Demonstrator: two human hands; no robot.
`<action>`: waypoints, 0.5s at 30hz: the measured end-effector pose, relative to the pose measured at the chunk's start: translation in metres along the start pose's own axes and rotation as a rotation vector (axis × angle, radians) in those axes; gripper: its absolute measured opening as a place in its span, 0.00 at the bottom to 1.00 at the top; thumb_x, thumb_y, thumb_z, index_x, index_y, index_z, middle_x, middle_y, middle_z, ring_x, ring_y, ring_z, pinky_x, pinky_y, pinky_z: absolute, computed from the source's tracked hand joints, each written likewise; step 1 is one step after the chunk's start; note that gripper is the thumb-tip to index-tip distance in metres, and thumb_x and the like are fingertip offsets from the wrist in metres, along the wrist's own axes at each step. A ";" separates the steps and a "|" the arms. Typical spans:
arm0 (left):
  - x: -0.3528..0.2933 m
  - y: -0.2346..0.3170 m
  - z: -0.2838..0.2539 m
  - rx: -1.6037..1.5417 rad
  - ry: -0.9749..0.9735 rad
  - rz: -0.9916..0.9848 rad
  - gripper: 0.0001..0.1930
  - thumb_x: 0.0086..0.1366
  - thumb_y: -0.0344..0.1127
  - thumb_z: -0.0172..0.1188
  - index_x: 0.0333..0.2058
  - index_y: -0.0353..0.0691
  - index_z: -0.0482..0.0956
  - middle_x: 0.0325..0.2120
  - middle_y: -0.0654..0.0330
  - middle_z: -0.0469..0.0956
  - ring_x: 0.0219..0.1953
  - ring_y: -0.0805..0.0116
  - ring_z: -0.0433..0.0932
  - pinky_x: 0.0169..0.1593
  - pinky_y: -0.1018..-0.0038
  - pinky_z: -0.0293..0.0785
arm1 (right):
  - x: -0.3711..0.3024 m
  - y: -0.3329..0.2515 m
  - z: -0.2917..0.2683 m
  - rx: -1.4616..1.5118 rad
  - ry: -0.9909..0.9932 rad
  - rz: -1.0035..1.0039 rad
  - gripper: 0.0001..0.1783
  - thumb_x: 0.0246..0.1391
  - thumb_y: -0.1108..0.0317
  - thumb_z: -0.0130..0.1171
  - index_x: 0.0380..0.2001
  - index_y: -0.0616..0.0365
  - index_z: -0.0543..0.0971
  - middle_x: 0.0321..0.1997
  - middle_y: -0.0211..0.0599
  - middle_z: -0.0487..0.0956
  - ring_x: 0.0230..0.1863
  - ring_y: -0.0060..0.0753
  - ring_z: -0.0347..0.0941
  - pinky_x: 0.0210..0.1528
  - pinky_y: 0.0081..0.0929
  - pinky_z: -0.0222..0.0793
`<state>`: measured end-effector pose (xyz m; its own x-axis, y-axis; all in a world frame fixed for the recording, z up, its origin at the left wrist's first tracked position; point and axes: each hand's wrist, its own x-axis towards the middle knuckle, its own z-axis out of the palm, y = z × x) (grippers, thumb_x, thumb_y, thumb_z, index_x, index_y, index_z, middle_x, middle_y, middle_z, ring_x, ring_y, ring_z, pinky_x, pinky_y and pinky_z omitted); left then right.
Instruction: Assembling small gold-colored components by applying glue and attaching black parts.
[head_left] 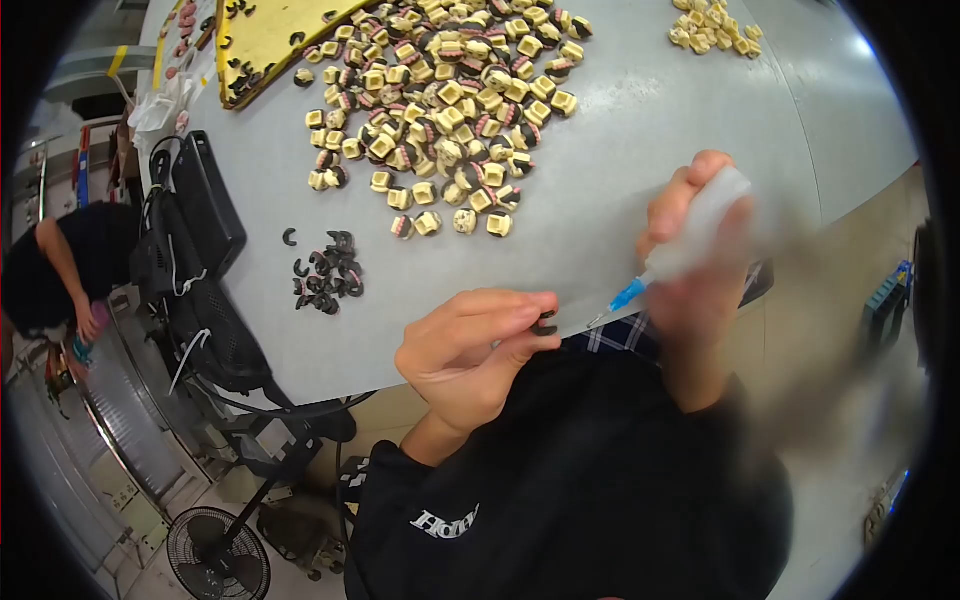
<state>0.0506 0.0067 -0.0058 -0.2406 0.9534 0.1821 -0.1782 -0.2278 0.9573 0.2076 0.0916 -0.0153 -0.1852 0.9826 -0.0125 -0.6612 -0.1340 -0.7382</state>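
Observation:
Between the thumb and fingers of my left hand is a small black C-shaped piece, held over the table's near edge. My right hand grips a translucent white squeeze bottle, tilted so that its blue needle tip points down and left toward the black piece. Tip and piece are apart. Left of my left hand lies a small pile of similar black curved pieces. Beyond my hands spreads a large heap of small cream, black and pink parts.
A yellow tray with black pieces sits at the far left. Cream parts form a small pile at the far right. A black device and cables line the table's left edge. Another person bends at left, above a floor fan.

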 end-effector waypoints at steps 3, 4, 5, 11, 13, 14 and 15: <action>0.001 0.000 0.000 0.043 -0.033 0.007 0.13 0.46 0.09 0.57 0.32 0.27 0.77 0.33 0.43 0.76 0.36 0.56 0.79 0.32 0.72 0.82 | 0.002 0.000 -0.002 -0.044 -0.028 -0.026 0.23 0.60 0.47 0.38 0.41 0.58 0.63 0.24 0.45 0.75 0.10 0.14 0.54 0.12 0.11 0.52; 0.001 0.000 0.000 0.060 -0.041 0.010 0.13 0.46 0.09 0.58 0.32 0.27 0.77 0.33 0.43 0.76 0.36 0.56 0.79 0.31 0.73 0.82 | 0.002 0.000 -0.002 -0.063 -0.046 -0.041 0.23 0.61 0.47 0.37 0.40 0.58 0.63 0.24 0.45 0.75 0.09 0.14 0.54 0.12 0.12 0.52; 0.002 0.000 0.001 0.078 -0.050 0.013 0.13 0.46 0.09 0.58 0.31 0.27 0.77 0.33 0.42 0.76 0.35 0.56 0.79 0.31 0.73 0.82 | 0.001 0.000 -0.003 -0.065 -0.042 -0.037 0.23 0.61 0.47 0.37 0.40 0.58 0.63 0.24 0.45 0.75 0.09 0.14 0.54 0.12 0.12 0.52; 0.002 0.000 0.004 0.095 -0.039 0.018 0.13 0.45 0.10 0.59 0.32 0.27 0.77 0.31 0.43 0.77 0.35 0.56 0.79 0.32 0.72 0.82 | -0.002 0.000 0.000 -0.190 -0.077 -0.094 0.23 0.61 0.48 0.38 0.40 0.60 0.62 0.22 0.45 0.75 0.09 0.13 0.53 0.13 0.11 0.52; 0.002 0.000 0.005 0.134 -0.041 0.024 0.14 0.44 0.10 0.60 0.32 0.27 0.76 0.31 0.44 0.77 0.35 0.57 0.79 0.32 0.72 0.82 | -0.003 -0.001 0.002 -0.236 -0.082 -0.103 0.23 0.61 0.48 0.38 0.40 0.60 0.62 0.22 0.45 0.75 0.09 0.13 0.53 0.13 0.10 0.52; 0.002 0.000 0.005 0.134 -0.039 0.021 0.14 0.44 0.10 0.60 0.32 0.27 0.76 0.31 0.44 0.77 0.35 0.57 0.79 0.32 0.72 0.82 | -0.003 -0.002 0.003 -0.255 -0.081 -0.093 0.23 0.61 0.48 0.39 0.39 0.61 0.62 0.22 0.46 0.75 0.09 0.13 0.53 0.13 0.10 0.52; 0.001 0.000 0.005 0.136 -0.038 0.018 0.13 0.44 0.10 0.61 0.32 0.27 0.76 0.31 0.44 0.77 0.35 0.57 0.79 0.32 0.72 0.82 | -0.004 -0.003 0.004 -0.273 -0.079 -0.083 0.23 0.61 0.48 0.39 0.39 0.61 0.62 0.22 0.46 0.76 0.09 0.13 0.53 0.13 0.10 0.52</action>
<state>0.0555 0.0091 -0.0044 -0.2055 0.9567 0.2060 -0.0423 -0.2189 0.9748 0.2070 0.0878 -0.0100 -0.2022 0.9742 0.1000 -0.4583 -0.0039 -0.8888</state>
